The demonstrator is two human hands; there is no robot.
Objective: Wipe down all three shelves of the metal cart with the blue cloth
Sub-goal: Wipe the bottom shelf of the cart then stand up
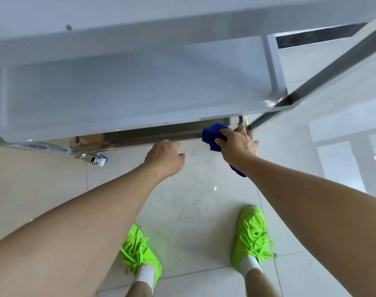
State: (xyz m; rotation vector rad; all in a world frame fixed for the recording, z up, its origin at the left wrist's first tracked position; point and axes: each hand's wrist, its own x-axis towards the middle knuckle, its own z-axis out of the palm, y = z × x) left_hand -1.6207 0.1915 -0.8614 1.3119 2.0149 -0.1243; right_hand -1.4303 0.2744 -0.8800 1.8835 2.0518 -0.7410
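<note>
Your right hand (238, 144) grips the blue cloth (213, 136), fingers curled over the bunched fabric, and presses it against the near edge of the lower shelf (152, 133) of the metal cart (118, 88). A tail of the cloth hangs down under your wrist toward the floor. The cloth's long axis runs from that hanging tail up and to the left, its bunched end pointing along the shelf lip toward your left hand (165, 157). Your left hand holds nothing; its fingers are loosely bent, the tips just touching or nearly touching the same shelf edge, which of the two you cannot tell. The hands are apart, with a bare stretch of shelf lip between them. Just beyond your right fingertips stands the cart's corner post (311, 86), slanting up and away to the right, so room on that side is tight. To the left of your left hand the shelf edge runs on unobstructed toward a caster wheel (94, 159) well off to that side. Above both hands the upper shelf overhangs and hides most of the lower shelf's surface; only a narrow strip shows. A cardboard-coloured shape (90, 140) shows under the cart left of your left hand, too hidden to identify. Behind your hands lies pale tiled floor (193, 200) and your green shoes (251, 234).
</note>
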